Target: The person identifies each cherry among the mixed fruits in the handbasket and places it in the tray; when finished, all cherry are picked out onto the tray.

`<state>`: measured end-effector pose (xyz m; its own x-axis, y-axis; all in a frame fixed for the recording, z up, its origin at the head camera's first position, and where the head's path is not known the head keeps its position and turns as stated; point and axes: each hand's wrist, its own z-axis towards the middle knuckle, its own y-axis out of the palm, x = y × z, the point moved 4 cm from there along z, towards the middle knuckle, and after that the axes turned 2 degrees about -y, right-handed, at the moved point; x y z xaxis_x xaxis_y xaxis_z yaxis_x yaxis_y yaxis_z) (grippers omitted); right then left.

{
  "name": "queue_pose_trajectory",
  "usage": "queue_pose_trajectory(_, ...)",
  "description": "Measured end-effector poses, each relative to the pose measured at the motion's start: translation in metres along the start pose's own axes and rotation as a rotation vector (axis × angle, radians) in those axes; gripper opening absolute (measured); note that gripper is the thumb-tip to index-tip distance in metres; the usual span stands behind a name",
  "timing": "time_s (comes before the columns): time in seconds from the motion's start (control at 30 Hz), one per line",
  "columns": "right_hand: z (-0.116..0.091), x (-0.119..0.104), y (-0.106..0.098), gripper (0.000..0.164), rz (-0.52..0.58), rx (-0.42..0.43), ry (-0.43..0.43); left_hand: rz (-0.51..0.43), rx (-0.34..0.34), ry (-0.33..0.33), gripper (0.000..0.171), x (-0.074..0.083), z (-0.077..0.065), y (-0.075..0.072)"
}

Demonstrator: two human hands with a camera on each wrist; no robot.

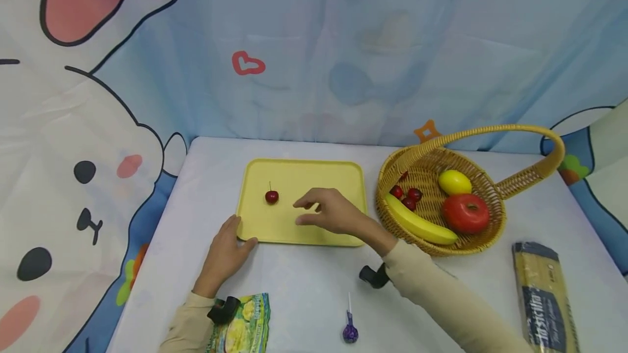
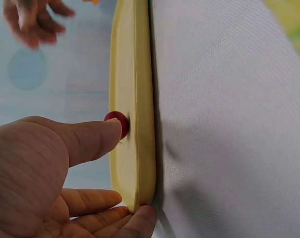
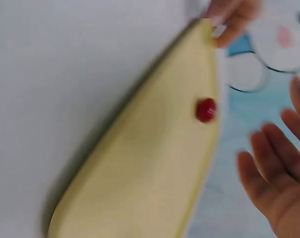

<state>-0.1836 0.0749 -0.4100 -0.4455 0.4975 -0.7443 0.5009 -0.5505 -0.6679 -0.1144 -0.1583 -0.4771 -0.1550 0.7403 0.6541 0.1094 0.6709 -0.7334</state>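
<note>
A yellow tray (image 1: 314, 170) lies on the white table, with one dark red cherry (image 1: 272, 196), stem up, on its left half. My left hand (image 1: 223, 257) rests at the tray's near left corner. In the left wrist view its fingertips (image 2: 142, 218) touch the tray's outer edge, while the thumb overlaps the cherry. Over the right half of the tray hovers my right hand (image 1: 333, 212), fingers loosely bent and nothing between them. The right wrist view shows that hand (image 3: 283, 183) blurred, with its fingers spread apart.
Right of the tray stands a wicker basket (image 1: 500, 189) with a tall handle, holding a banana (image 1: 419, 223), a red apple (image 1: 466, 213), a lemon (image 1: 454, 182) and several cherries (image 1: 409, 203). A purple lollipop (image 1: 350, 332), a green-yellow packet (image 1: 250, 326) and a pasta bag (image 1: 544, 298) lie nearer.
</note>
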Motion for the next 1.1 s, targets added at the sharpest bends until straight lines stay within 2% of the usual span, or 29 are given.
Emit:
queue_pose_trajectory(0.2,-0.066,-0.001,-0.047,0.027,0.187,-0.258,0.016,0.006,0.006,0.002,0.072,0.0,0.0,-0.005)
queue_pose_trajectory(0.27,-0.083,0.008,-0.067,0.023,0.217,-0.313,0.02,0.005,0.009,-0.001,0.072,0.0,0.0,-0.006)
queue_pose_trajectory(0.33,-0.096,0.02,-0.09,0.022,0.248,-0.328,0.046,0.005,0.01,-0.003,0.071,0.0,0.0,-0.008)
queue_pose_trajectory(0.43,-0.106,0.045,-0.125,0.026,0.226,-0.233,0.151,0.004,0.007,-0.004,0.071,0.0,0.0,-0.009)
queue_pose_trajectory(0.53,-0.104,0.071,-0.154,0.04,0.189,-0.06,0.344,0.003,0.004,-0.004,0.071,-0.001,-0.001,-0.01)
queue_pose_trajectory(0.6,-0.099,0.089,-0.168,0.048,0.139,0.033,0.458,0.004,0.005,-0.004,0.071,-0.002,-0.001,-0.01)
queue_pose_trajectory(0.67,-0.093,0.105,-0.175,0.052,0.12,0.083,0.522,0.006,0.003,-0.004,0.071,-0.003,-0.002,-0.009)
queue_pose_trajectory(0.73,-0.089,0.121,-0.178,0.052,0.107,0.119,0.549,0.003,-0.002,-0.004,0.071,-0.003,-0.003,-0.008)
queue_pose_trajectory(0.87,-0.084,0.145,-0.175,0.045,0.139,0.199,0.55,-0.007,-0.007,-0.002,0.07,-0.004,-0.003,-0.004)
queue_pose_trajectory(1.1,-0.084,0.17,-0.16,0.041,0.16,0.282,0.582,-0.017,0.006,0.028,0.07,-0.001,-0.002,-0.002)
